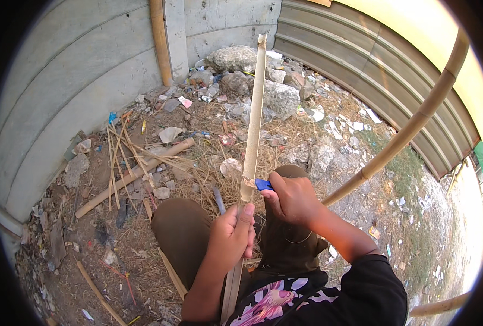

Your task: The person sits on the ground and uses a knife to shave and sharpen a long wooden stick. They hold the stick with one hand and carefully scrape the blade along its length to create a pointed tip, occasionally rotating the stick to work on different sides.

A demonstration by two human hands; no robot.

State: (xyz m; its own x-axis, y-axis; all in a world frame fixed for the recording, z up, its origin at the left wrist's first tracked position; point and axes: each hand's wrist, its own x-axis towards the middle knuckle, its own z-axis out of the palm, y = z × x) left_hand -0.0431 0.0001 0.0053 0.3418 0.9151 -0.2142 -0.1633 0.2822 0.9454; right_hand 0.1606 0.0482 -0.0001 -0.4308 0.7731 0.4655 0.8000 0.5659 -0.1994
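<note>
A long pale bamboo slat (254, 114) runs from my lap up and away toward the far wall. My left hand (230, 234) grips its lower part, thumb along the slat. My right hand (293, 198) holds a blue-handled knife (262, 185) whose blade end meets the slat's right edge just above my left hand. A thin curl of shaving lifts off the slat at that spot. My knees in dark olive trousers (182, 231) sit under both hands.
A thick bamboo pole (133, 175) and several thin split strips (117, 157) lie on the littered dirt to the left. Rocks and rubbish (252, 76) pile against the concrete wall. A curved bamboo pole (415, 125) crosses at right before corrugated sheeting.
</note>
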